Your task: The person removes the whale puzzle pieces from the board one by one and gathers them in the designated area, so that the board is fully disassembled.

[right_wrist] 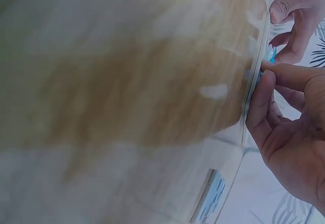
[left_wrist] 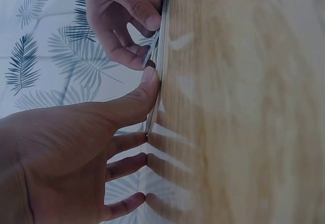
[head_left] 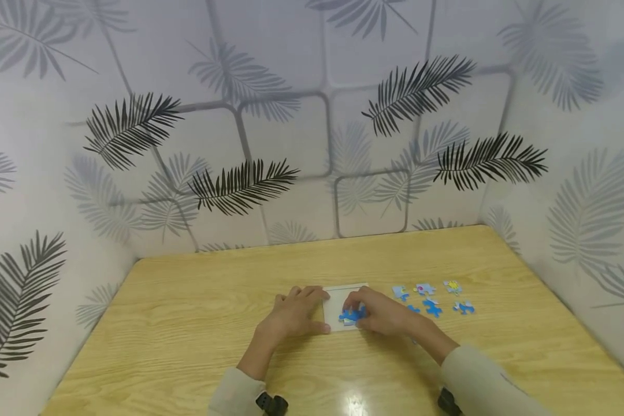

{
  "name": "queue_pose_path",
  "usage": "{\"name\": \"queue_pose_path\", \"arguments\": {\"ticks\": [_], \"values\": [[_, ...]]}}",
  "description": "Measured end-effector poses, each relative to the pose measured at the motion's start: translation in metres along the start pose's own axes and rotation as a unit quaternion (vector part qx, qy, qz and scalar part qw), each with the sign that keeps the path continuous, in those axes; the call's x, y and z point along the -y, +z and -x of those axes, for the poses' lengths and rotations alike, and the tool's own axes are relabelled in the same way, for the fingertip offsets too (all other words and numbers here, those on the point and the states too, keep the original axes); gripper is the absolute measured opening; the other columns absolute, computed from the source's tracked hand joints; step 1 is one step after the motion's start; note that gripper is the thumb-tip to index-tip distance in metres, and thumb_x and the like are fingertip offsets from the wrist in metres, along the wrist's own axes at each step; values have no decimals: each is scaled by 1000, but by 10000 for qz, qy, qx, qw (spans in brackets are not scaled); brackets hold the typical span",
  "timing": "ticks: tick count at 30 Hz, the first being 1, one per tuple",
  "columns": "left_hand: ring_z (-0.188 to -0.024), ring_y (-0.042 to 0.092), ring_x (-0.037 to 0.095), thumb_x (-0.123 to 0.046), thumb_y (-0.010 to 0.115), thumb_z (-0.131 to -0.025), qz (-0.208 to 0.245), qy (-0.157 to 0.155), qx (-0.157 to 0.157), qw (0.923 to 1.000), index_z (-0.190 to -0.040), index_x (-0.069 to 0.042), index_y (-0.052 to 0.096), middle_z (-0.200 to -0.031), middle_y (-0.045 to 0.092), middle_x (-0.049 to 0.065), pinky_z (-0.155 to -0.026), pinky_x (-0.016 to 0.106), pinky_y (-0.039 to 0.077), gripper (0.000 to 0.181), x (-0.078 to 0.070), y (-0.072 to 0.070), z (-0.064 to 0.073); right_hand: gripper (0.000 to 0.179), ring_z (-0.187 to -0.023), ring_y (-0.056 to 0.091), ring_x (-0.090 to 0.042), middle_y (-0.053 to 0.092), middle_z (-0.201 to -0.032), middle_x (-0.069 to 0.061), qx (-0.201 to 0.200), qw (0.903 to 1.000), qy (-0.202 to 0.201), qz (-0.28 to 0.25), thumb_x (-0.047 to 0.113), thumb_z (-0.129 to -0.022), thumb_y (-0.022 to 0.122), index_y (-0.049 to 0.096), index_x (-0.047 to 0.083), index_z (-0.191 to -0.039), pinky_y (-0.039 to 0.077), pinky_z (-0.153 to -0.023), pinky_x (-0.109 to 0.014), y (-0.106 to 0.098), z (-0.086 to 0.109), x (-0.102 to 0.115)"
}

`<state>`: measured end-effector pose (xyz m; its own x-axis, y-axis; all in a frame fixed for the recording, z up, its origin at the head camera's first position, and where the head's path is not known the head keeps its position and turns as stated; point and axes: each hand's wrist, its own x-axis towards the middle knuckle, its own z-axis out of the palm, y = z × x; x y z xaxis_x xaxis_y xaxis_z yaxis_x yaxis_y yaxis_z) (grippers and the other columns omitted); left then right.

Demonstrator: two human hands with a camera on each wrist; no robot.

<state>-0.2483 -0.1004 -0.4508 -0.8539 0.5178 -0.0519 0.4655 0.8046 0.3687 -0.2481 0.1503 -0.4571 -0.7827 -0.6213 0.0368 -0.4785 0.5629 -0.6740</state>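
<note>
A shallow white puzzle tray lies on the wooden table in front of me. My left hand is at its left side, fingers spread, with the thumb near the front corner and a fingertip near the back one. In the left wrist view that thumb rests against the tray's edge and the fingertips touch down on the table. My right hand pinches a blue jigsaw piece over the tray's front part. Its fingers partly cover the piece and hide the tray's right side.
Several loose jigsaw pieces lie right of the tray, among them a blue one, a blue and white one and one with a yellow shape. My right forearm passes close in front of them. A leaf-patterned wall borders the wooden table.
</note>
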Motion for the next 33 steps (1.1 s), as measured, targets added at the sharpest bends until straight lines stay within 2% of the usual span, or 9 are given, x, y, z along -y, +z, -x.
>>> {"name": "queue_pose_path", "arguments": {"ticks": [11,17,22,29,33], "values": [[-137,44,35,-43,78,-93,-14,-78,95,9999,-150,-19,52,-161,45,7,-105,65,34,67,0,2,1,29,-90,54,-19,57,-113,-8,128,9998,-117,-52,-4,-92,70,67,8,-118,48,-78,-28,5,1,-3],[-135,46,36,-42,79,-92,110,33,37,9999,-148,-18,54,-160,45,9,-104,66,34,66,-1,6,-2,33,-92,56,-21,58,-111,-8,123,9999,-73,11,-4,-91,71,69,10,-120,49,-79,-30,0,5,-2],[-137,45,34,-46,77,-92,-85,-29,-6,10000,-150,-20,53,-161,45,7,-104,65,36,68,0,11,-4,37,-96,56,-23,59,-113,-7,171,9999,2,25,-4,-91,72,71,15,-123,51,-78,-31,-2,5,-3],[-138,45,36,-41,78,-93,26,-102,50,9999,-149,-16,53,-160,46,9,-104,66,35,67,-6,1,2,36,-93,57,-21,62,-112,-6,115,9999,-63,-4,-4,-90,73,76,10,-123,51,-76,-27,-1,1,-4],[-138,44,34,-42,79,-92,34,-191,59,9998,-150,-18,53,-162,44,7,-105,65,34,68,-4,1,1,37,-86,55,-17,62,-110,-5,27,9999,-79,89,-4,-90,73,76,10,-124,50,-72,-27,1,-1,-4]]}}
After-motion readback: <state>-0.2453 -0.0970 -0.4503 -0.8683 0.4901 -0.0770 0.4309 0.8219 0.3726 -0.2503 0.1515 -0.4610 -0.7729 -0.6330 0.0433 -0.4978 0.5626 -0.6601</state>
